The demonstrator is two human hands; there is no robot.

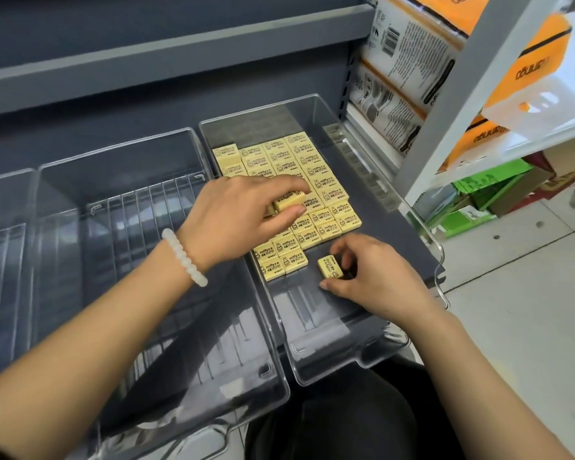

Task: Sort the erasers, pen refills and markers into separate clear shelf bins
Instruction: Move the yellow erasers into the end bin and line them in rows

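Several yellow erasers point(312, 167) lie in neat rows inside the right clear bin point(326, 356) on the grey shelf. My left hand point(243, 214) hovers over the rows and pinches one yellow eraser point(287, 202) between thumb and fingers. My right hand point(369, 273) rests low in the same bin, its fingers and thumb around a single eraser point(330, 267) that sits apart from the rows on the bin floor. No pen refills or markers are in view.
Two more clear bins point(120, 200) point(0, 247) stand to the left with nothing in them. The grey shelf edge point(432, 277) lies at right. A white rack point(462, 104) with orange-and-white packs and green boxes stands beyond it.
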